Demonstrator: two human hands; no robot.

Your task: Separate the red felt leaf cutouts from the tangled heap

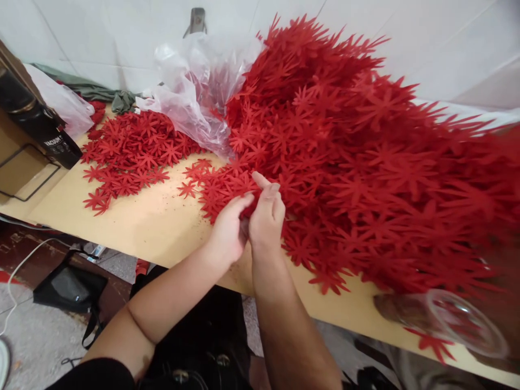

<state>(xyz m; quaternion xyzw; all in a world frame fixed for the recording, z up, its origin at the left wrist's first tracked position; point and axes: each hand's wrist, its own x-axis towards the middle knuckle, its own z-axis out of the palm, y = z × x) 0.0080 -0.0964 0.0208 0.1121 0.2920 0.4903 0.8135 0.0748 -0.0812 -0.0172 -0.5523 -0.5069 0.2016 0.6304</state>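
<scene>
My left hand (232,225) and my right hand (267,216) are close together, palms turned toward each other, at the front edge of a big heap of red leaf-shaped pieces (325,146). The fingers of my right hand are bent and pressed together, with one finger pointing forward. My left hand is cupped beside it, its fingers mostly hidden. Whatever lies between the palms cannot be made out. A smaller pile of the same red pieces (142,143) lies to the left on the tan tabletop (162,230).
A crumpled clear plastic bag (199,86) sits behind the heaps. At the left stands a black vacuum bottle (38,122) near a wire frame. A clear plastic container (459,319) lies tilted at the front right edge. A black bag (69,287) is below the table.
</scene>
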